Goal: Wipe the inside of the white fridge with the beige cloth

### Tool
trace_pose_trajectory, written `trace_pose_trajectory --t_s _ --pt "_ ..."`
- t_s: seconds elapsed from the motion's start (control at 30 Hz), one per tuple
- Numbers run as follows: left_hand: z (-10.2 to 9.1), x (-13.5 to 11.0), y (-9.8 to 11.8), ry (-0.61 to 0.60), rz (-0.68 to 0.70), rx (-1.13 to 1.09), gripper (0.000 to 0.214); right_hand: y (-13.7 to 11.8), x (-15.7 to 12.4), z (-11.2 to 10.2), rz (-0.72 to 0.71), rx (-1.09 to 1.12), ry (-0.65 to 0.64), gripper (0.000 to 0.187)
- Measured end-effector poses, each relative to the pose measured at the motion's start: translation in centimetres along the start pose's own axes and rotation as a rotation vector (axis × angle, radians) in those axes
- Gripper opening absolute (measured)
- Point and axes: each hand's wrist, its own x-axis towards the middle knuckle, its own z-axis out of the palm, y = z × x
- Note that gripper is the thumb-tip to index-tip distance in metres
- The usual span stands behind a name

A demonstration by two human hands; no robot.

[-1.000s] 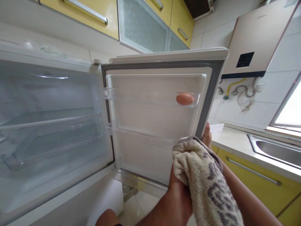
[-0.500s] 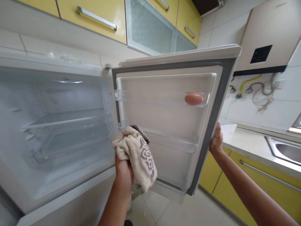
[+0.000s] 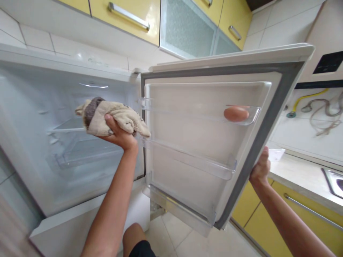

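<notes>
My left hand [image 3: 120,134] is closed on a bunched beige towel [image 3: 118,112] with a grey-brown border, held up in front of the opening of the fridge compartment [image 3: 40,160]. My right hand [image 3: 261,167] grips the outer edge of the open fridge door [image 3: 187,132]; its fingertips are partly hidden behind the door. A brown egg [image 3: 236,113] sits near the outer end of the upper clear door shelf [image 3: 182,110]. Below it runs a second clear door shelf [image 3: 193,160].
Inside the fridge are a glass shelf [image 3: 69,125] and a clear drawer. Yellow wall cabinets [image 3: 128,30] hang above. To the right stand a white counter [image 3: 300,175], a sink [image 3: 332,182] and a white container [image 3: 276,153]. A water heater [image 3: 324,39] is on the wall.
My left hand has lifted the towel up and left, from before the door's inner side to the fridge opening. My right hand still holds the door edge. The view has shifted somewhat.
</notes>
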Motion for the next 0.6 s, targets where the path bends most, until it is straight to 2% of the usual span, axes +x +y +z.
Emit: trace_pose_trajectory --t_s 0.03,0.07,0.1,0.13,0.23,0.3,0.43,0.6 --pt "0.2 -0.4 -0.2 0.009 0.031 0.017 0.043 0.2 0.1 -0.1 0.005 -0.003 0.003 0.084" --pt "0.1 -0.9 -0.6 -0.043 0.057 0.058 0.048 0.3 0.2 -0.1 0.007 -0.012 0.007 0.083" --pt "-0.3 -1.4 -0.9 -0.147 0.082 0.125 0.053 0.3 0.2 -0.1 0.005 -0.02 0.014 0.082" --pt "-0.7 -1.8 -1.2 -0.319 0.109 0.211 0.056 0.3 0.2 -0.2 0.002 -0.027 0.019 0.081" --pt "-1.9 -1.9 -1.3 -1.031 0.201 0.466 0.052 0.0 0.0 -0.1 0.001 -0.039 0.026 0.079" --pt "-1.6 -1.3 -0.6 -1.381 0.234 0.586 0.046 -0.3 -0.2 0.1 0.007 -0.048 0.026 0.08" --pt "1.0 -0.1 1.0 -1.699 0.172 0.694 0.039 -0.8 -0.3 0.2 0.015 -0.034 0.026 0.08" --pt "3.4 -1.4 2.2 -2.013 -0.098 0.593 0.028 -0.5 -0.1 0.3 0.004 -0.003 0.027 0.082"
